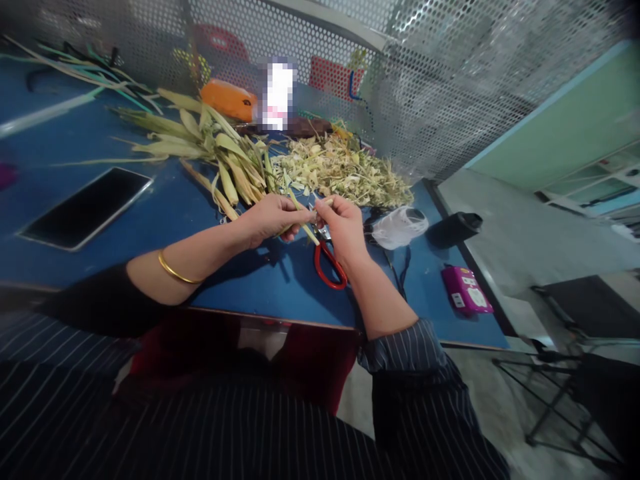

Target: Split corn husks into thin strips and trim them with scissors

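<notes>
My left hand is closed in a pinch on a narrow strip of corn husk, whose pale end sticks out below the fingertips. Close against it, my right hand is also closed, thumb and finger pinching the husk where the fingertips meet. Red-handled scissors show just under the right hand, their blades partly hidden by it. Past the left hand lies a bunch of dry corn husks, pale green to tan. A heap of shredded husk scraps spreads beyond both hands.
On the blue table a black phone lies at left. An orange packet is at the back. Rightward are a spool of white thread, a black cylinder and a purple tissue pack. A perforated metal screen stands behind.
</notes>
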